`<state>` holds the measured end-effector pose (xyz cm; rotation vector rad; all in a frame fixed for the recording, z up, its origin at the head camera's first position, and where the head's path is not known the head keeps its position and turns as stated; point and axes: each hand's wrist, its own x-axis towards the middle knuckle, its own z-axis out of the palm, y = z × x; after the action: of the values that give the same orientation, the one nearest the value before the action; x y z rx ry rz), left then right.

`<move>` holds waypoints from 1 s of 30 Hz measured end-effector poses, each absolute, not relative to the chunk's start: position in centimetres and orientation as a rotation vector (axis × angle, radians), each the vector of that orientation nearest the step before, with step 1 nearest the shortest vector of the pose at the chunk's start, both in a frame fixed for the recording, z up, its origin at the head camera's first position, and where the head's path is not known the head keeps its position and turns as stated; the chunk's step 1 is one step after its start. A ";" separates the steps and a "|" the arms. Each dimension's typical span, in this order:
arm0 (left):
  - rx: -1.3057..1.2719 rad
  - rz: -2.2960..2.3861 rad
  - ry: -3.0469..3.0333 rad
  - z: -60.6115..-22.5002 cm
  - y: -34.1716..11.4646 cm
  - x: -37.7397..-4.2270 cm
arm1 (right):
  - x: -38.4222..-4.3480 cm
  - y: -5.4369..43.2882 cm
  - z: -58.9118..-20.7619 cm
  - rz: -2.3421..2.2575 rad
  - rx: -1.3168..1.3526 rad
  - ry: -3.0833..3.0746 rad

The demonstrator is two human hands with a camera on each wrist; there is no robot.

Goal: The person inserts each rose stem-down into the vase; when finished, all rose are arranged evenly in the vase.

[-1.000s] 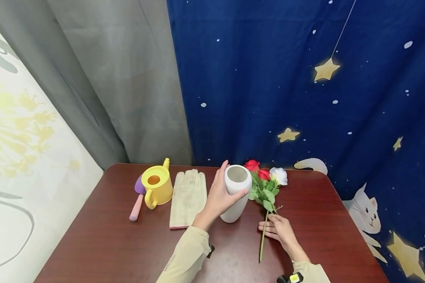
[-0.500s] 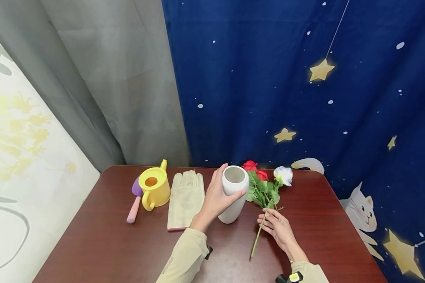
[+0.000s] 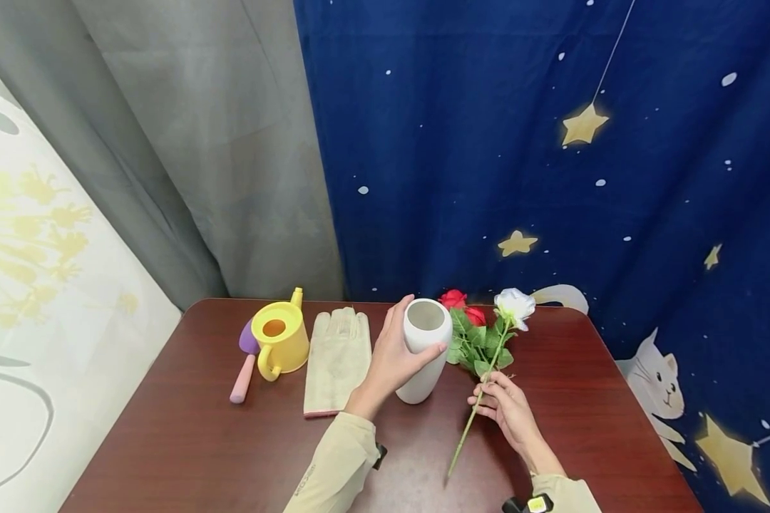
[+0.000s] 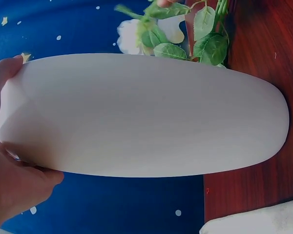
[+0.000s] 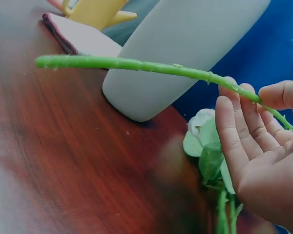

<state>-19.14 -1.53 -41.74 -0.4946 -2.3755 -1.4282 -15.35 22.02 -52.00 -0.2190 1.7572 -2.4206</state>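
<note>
Before you stands a red-brown table (image 3: pixel 231 456) with a pale sheen (image 3: pixel 417 488) on its near middle. At the far side you face a grey curtain (image 3: pixel 231 157) at left, adjoining a blue curtain (image 3: pixel 436 199) at right, printed with yellow stars (image 3: pixel 585 125) and a pale cat (image 3: pixel 656 388). At your left, a white surface (image 3: pixel 6 427) carries a yellow print (image 3: pixel 28 239).

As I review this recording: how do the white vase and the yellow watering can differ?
The vase is plain white; the watering can is yellow, with a handle and spout.
The vase looks taller than the watering can.
The left hand grips the vase; the watering can stands untouched.
Both have an opening at the top.
</note>
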 end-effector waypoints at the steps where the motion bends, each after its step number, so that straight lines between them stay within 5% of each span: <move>1: -0.494 -1.427 -2.374 -41.7 -1.5 -19.1 | -15.3 22.0 -51.8 -2.413 -0.232 1.779; 13: -0.503 -1.403 -2.376 -41.7 -1.4 -19.3 | -14.8 22.1 -48.2 -2.458 -0.547 2.148; 23: -0.503 -1.420 -2.374 -41.7 -1.3 -19.3 | -15.7 24.3 -49.8 -2.645 -0.553 1.766; 30: -0.476 -1.407 -2.371 -41.8 -1.4 -19.3 | -14.4 24.3 -45.6 -2.696 -0.455 1.613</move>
<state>-19.31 -1.41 -41.79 -0.4762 -2.3707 -1.4066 -14.36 24.28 -45.64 -0.4553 1.6134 -2.6964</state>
